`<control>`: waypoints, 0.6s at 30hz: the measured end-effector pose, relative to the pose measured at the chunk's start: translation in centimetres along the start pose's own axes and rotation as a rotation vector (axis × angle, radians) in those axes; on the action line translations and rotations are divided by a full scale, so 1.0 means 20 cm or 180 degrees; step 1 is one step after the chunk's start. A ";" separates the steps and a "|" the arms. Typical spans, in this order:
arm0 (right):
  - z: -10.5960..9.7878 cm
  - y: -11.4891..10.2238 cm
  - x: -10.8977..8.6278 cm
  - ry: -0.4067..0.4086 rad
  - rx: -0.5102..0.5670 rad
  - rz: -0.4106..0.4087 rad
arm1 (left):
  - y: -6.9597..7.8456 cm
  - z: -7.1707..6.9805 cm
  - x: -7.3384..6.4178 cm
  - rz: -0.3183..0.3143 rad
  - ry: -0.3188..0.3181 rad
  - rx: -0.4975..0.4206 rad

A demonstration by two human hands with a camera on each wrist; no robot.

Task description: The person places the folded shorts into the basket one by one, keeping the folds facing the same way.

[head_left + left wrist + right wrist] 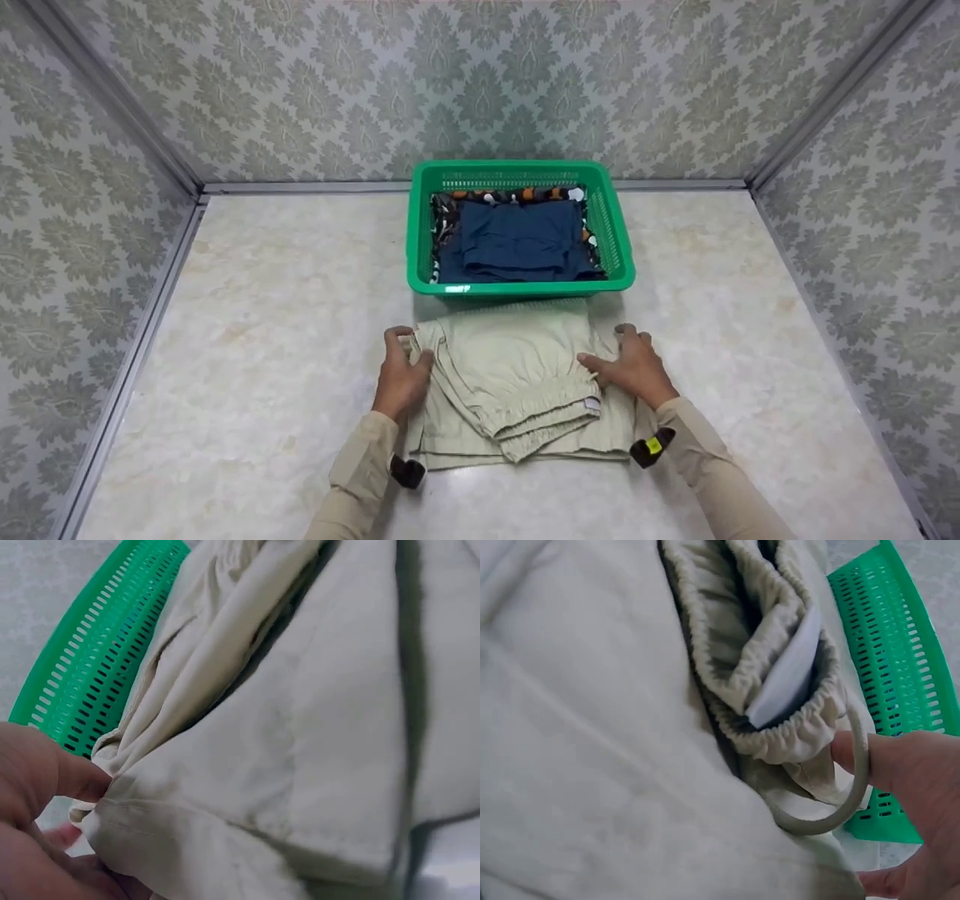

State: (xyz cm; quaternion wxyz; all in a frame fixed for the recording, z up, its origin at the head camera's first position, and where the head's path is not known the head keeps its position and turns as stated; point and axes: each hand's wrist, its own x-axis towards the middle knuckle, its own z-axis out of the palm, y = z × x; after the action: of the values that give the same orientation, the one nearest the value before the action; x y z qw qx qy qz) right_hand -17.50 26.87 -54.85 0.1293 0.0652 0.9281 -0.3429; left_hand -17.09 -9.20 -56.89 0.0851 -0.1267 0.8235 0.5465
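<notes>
Beige trousers [517, 352] with an elastic waistband lie folded on the table in front of the basket. A white label [787, 671] shows inside the waistband, and a drawstring loop [861, 772] hangs from it. At the left edge, my left hand [403, 379] pinches the cloth between thumb and fingers. My right hand [636, 367] grips the right side, thumb on top by the waistband and fingers at the outer edge, partly hidden by the cloth. Beyond the trousers stands a green basket [521, 288] holding folded dark blue clothing [521, 236].
Under the blue clothing in the basket is a patterned black, orange and white cloth [529, 193]. The pale marbled table [285, 300] extends to both sides. Wallpapered panels [487, 82] enclose the back and sides.
</notes>
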 end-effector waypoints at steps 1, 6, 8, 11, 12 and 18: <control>0.00 0.00 0.00 -0.0003 0.0051 -0.0004 | 0.00 -0.01 -0.01 -0.0064 0.0003 -0.0086; 0.02 0.01 -0.02 0.0199 -0.0095 -0.0229 | -0.01 -0.03 -0.04 -0.0264 -0.0112 -0.0184; 0.04 -0.01 -0.02 0.0346 -0.0266 -0.0357 | -0.01 -0.04 -0.05 -0.0300 -0.0178 -0.0179; 0.06 -0.04 -0.01 0.0536 -0.0413 -0.0554 | -0.02 -0.04 -0.06 -0.0306 -0.0246 -0.0210; 0.06 -0.05 -0.01 0.0574 -0.0437 -0.0608 | -0.02 -0.04 -0.07 -0.0288 -0.0266 -0.0223; 0.06 -0.08 0.01 0.0494 -0.0257 -0.0714 | -0.02 -0.04 -0.06 -0.0190 -0.0336 -0.0216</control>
State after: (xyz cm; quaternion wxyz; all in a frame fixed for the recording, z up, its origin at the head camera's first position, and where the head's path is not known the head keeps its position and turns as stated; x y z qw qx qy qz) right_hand -17.83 24.87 -54.85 0.0205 -0.0178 0.9498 -0.3116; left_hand -15.75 -9.85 -56.58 0.1404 -0.1251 0.7947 0.5772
